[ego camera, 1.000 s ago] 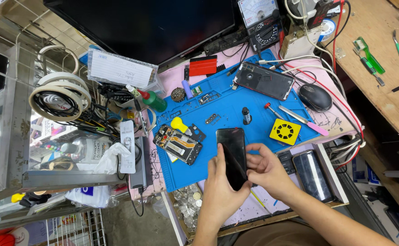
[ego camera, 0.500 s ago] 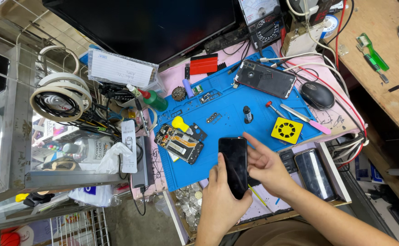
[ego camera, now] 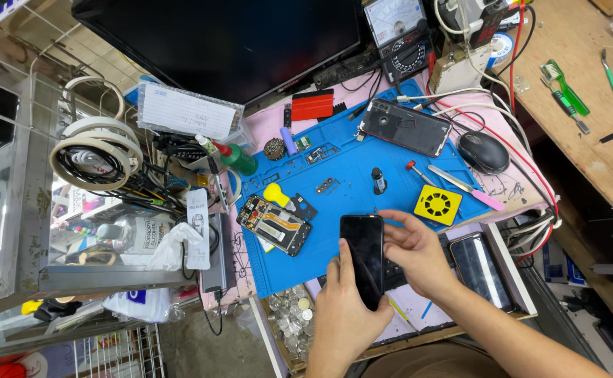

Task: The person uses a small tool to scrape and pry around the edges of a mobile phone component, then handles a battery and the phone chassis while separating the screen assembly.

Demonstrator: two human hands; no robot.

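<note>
Since a second ago the black phone [ego camera: 364,257] has slid a little lower and rightward over the mat's near edge, with both hands following it. The left hand [ego camera: 341,318] grips its lower end from beneath, thumb laid along the glossy glass face. The right hand [ego camera: 417,253] rests at its right edge, fingers loosely spread and curled, thumb reaching over the top corner; it touches rather than clasps.

Just left lies an opened phone body [ego camera: 276,225], its boards and copper parts bare, beside a yellow plastic pry tool [ego camera: 276,194]. The blue silicone mat [ego camera: 334,168] carries a small black cylinder [ego camera: 378,179], a red-handled screwdriver [ego camera: 414,169], a yellow square fan [ego camera: 437,204] and another dark phone [ego camera: 405,127] lying flat. A black mouse [ego camera: 483,151] sits beyond on the pink tabletop [ego camera: 268,120]. Coins [ego camera: 289,313] fill a tray under the left wrist.
</note>
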